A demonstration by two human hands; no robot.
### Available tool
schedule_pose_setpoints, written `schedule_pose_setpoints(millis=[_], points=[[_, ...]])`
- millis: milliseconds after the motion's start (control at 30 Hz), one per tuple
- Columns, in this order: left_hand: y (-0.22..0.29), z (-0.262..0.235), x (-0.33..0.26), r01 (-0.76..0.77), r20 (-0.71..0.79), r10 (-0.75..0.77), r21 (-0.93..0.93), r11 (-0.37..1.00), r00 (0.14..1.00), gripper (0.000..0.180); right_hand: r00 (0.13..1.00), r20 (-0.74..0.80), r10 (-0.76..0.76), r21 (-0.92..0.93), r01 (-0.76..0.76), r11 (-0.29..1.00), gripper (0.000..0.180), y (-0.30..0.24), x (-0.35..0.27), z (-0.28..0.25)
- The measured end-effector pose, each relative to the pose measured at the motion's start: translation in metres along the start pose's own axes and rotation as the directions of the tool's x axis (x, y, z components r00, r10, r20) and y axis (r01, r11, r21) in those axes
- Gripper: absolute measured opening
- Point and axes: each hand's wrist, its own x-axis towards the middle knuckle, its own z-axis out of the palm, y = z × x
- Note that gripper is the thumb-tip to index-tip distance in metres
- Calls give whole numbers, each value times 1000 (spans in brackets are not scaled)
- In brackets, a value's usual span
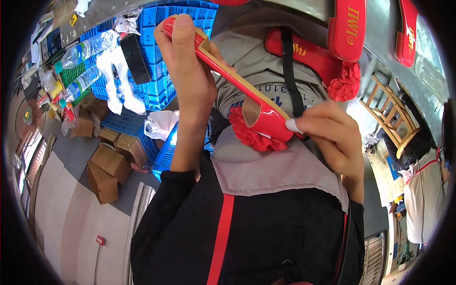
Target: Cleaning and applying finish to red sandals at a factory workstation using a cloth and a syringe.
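My left hand [187,66] is closed round the heel end of a glossy red slide sandal [270,121], thumb along its edge. The sandal slants down to the right, sole edge up, and a red ruffled flower [254,135] sits on its upper. At the toe, my right hand [332,135] has its fingers pinched, with a small white piece [291,125] at the fingertips against the red strap. Whether that piece is a cloth or a finger cover, I cannot tell. A second red sandal [304,52], with a flower [344,83], lies beyond on the grey apron.
More red sandals [346,31] rest on the metal bench [308,5] at the far right. Left of me are a blue crate [161,85] with a dark phone [135,59], plastic bottles [90,50] and cardboard boxes [109,164]. A wooden stool [392,109] stands at the right.
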Motion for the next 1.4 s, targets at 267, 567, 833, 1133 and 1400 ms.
schedule_pose_setpoints(millis=[267, 567, 833, 1133, 1400], points=[[-11, -2, 7, -19, -37, 20, 10, 1000, 999, 45, 994, -108, -21, -8, 20, 1000, 40, 3, 19, 10], [-18, -3, 8, 14, -63, -15, -16, 1000, 998, 46, 992, -73, -99, -32, 97, 995, 42, 16, 22, 8], [-19, -5, 5, 6, -86, -6, 5, 1000, 996, 46, 997, -47, -61, -35, 60, 998, 40, 20, -16, 7], [-20, -7, 4, 76, -62, -78, -44, 996, 995, 43, 994, -79, -80, -69, 74, 995, 43, 21, -11, 11], [-27, -1, 12, 101, -98, -106, -59, 993, 989, 45, 985, -104, -135, -85, 126, 988, 42, 21, 24, 7]])
